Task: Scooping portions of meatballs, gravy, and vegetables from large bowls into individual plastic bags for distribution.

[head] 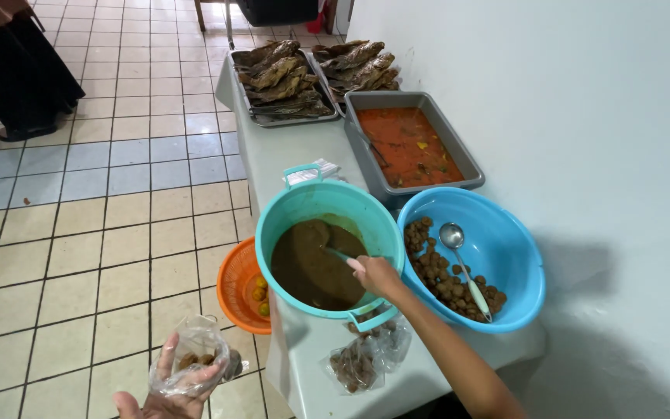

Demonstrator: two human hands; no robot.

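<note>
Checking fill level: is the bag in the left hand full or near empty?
Near empty: the clear bag in the left hand holds only a few brown pieces.

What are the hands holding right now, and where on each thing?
The left hand cups a clear plastic bag from beneath, with brown pieces inside. The right hand grips the upper end of a ladle handle dipped in the teal basin of brown sauce.
</note>
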